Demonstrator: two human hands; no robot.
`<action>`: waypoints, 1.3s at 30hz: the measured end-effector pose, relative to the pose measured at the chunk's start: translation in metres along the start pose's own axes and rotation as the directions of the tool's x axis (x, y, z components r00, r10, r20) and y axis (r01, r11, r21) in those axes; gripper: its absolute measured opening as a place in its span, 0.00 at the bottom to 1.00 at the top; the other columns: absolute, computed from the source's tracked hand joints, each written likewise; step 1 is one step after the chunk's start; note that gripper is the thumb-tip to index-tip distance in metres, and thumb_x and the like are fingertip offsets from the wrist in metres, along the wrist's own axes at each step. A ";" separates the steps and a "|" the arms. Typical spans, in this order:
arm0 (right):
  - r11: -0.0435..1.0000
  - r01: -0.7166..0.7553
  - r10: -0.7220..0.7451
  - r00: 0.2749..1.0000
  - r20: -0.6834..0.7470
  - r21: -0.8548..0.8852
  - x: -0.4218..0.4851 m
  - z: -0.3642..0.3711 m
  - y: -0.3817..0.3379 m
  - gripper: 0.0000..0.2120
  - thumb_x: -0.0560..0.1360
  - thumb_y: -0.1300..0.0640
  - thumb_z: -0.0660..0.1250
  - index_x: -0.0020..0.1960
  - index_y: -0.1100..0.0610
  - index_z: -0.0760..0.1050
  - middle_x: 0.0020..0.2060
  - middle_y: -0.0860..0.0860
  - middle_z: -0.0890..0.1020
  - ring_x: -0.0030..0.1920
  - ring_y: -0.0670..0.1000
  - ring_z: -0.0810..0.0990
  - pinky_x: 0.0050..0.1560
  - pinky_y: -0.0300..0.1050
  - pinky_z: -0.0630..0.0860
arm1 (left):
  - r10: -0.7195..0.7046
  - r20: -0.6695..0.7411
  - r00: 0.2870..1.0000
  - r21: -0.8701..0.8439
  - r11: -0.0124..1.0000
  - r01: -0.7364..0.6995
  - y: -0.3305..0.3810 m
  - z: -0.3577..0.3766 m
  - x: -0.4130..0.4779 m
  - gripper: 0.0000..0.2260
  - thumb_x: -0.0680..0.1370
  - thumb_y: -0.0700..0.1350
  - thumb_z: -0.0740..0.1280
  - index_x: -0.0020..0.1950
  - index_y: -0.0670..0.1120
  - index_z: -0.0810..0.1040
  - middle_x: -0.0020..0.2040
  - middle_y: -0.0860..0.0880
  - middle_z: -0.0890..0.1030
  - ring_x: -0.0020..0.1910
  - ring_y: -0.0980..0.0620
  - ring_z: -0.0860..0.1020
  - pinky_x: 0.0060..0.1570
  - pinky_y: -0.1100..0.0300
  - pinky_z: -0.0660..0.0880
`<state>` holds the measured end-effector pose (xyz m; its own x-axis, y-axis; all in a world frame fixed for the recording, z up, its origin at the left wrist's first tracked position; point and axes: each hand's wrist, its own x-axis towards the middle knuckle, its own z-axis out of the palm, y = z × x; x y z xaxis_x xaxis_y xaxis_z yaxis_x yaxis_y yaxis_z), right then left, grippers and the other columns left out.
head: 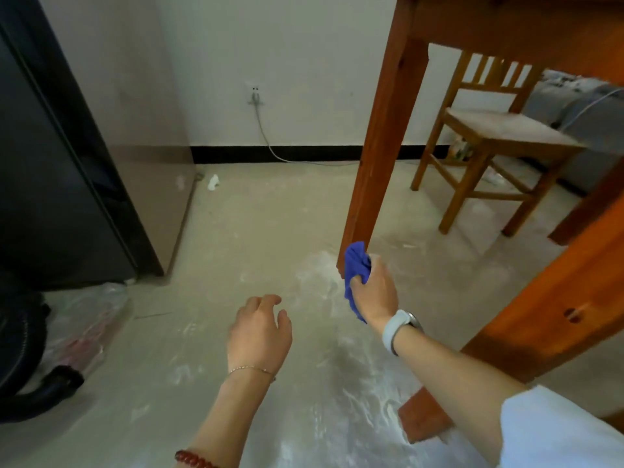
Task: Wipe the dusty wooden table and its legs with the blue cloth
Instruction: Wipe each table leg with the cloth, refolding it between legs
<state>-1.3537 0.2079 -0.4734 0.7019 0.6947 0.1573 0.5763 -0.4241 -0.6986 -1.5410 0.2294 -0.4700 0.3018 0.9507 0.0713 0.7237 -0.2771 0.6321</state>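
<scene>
Head camera place: low, close above the floor point(263, 224), beside the wooden table point(506, 28).
Head camera direction: forward and down, toward the wall point(287, 62).
Head camera nearness: nearest table leg point(540, 315) very close, at right.

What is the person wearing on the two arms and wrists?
Behind the left hand, a thin gold-coloured chain circles the wrist, and a dark red bead bracelet sits farther up that forearm. Behind the right hand is a watch with a pale grey strap. A white sleeve covers the right upper arm.
</scene>
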 end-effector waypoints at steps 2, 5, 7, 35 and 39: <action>1.000 0.020 -0.021 0.996 -0.084 -0.018 0.029 -0.003 -0.005 0.18 0.73 0.63 0.61 0.63 0.59 0.67 0.58 0.60 0.71 0.57 0.60 0.71 0.47 0.46 0.68 | 0.006 0.005 1.000 -0.029 1.000 -0.006 0.005 0.005 0.017 0.14 0.78 0.45 0.59 0.63 0.46 0.72 0.62 0.46 0.74 0.61 0.45 0.72 0.59 0.53 0.69; 0.994 0.103 -0.108 0.968 -0.225 -0.034 0.078 -0.002 -0.015 0.18 0.73 0.63 0.61 0.63 0.56 0.67 0.58 0.58 0.69 0.57 0.59 0.70 0.50 0.48 0.70 | 0.011 -0.016 1.000 -0.070 0.998 -0.012 0.013 0.020 0.046 0.14 0.78 0.46 0.59 0.63 0.47 0.72 0.63 0.47 0.73 0.62 0.47 0.71 0.58 0.55 0.68; 0.987 0.163 -0.160 0.936 -0.315 -0.019 0.115 -0.002 -0.023 0.18 0.73 0.64 0.62 0.63 0.55 0.67 0.59 0.57 0.67 0.58 0.56 0.70 0.49 0.45 0.70 | 0.012 -0.026 1.000 -0.088 0.996 -0.015 0.017 0.035 0.064 0.14 0.78 0.45 0.59 0.63 0.47 0.72 0.62 0.47 0.73 0.61 0.48 0.71 0.58 0.54 0.69; 0.889 0.444 -0.415 0.676 -0.609 -0.113 0.253 0.015 -0.008 0.15 0.72 0.58 0.59 0.57 0.59 0.75 0.49 0.61 0.72 0.49 0.51 0.69 0.45 0.28 0.65 | 0.097 0.031 0.995 -0.199 0.976 -0.089 0.058 0.129 0.196 0.16 0.78 0.45 0.60 0.66 0.47 0.69 0.65 0.48 0.70 0.63 0.50 0.70 0.60 0.59 0.67; 0.861 0.416 -0.502 0.785 -0.364 -0.291 0.255 0.037 0.025 0.15 0.71 0.60 0.61 0.57 0.58 0.76 0.49 0.60 0.73 0.51 0.55 0.68 0.44 0.41 0.69 | 0.013 0.017 1.000 -0.429 0.903 -0.004 0.078 0.126 0.215 0.14 0.77 0.42 0.61 0.63 0.46 0.72 0.61 0.47 0.74 0.56 0.52 0.73 0.54 0.61 0.70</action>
<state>-1.1757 0.3961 -0.4763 0.4135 0.5469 0.7280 0.9105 -0.2453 -0.3330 -1.3415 0.3950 -0.5028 0.3211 0.9447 0.0664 0.3860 -0.1946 0.9017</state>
